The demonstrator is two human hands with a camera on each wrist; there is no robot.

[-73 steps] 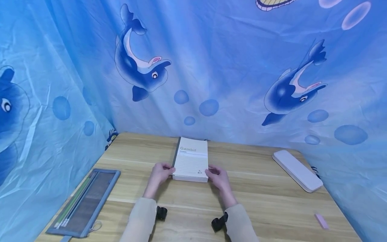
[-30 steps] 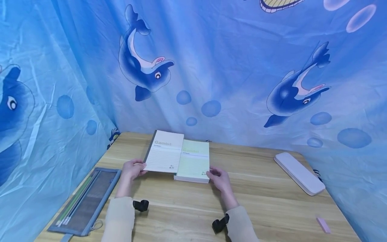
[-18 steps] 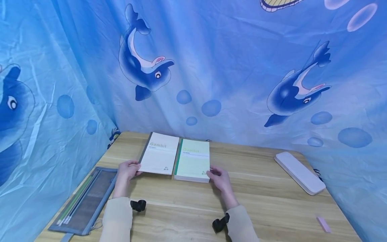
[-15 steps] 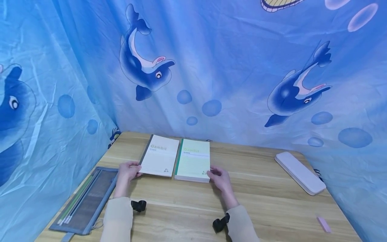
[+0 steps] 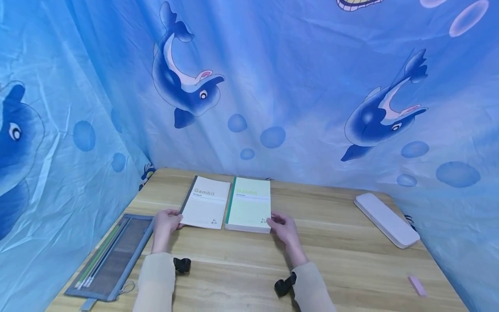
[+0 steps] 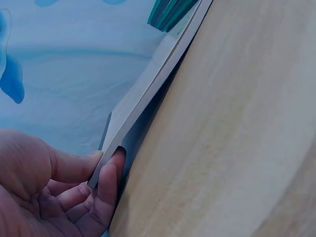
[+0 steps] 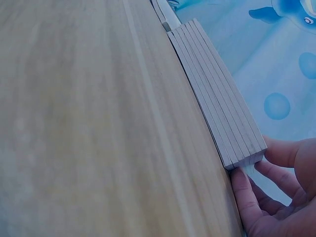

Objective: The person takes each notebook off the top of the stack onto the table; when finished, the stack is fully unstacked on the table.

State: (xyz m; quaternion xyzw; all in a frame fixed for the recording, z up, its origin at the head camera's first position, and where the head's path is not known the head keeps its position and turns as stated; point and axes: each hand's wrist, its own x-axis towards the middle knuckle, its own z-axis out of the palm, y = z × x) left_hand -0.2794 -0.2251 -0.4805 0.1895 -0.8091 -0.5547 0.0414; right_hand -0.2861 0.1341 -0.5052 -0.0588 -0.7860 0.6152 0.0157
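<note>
Head view: white notebook (image 5: 205, 203) just left of the green-spined stack (image 5: 248, 203), held corner tipped up off the table (image 5: 241, 268). Left hand (image 5: 165, 221) pinches that corner, finger underneath; right hand (image 5: 283, 227) grips the stack's corner. Best: lower flat, slide finger out gently.

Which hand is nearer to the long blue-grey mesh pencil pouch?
Left. The left hand is just right of the pouch, at its far end, pinching a white rectangular paper notebook; the right hand is farther off, beyond that notebook, gripping the pale-green rectangular paper notebook stack.
</note>
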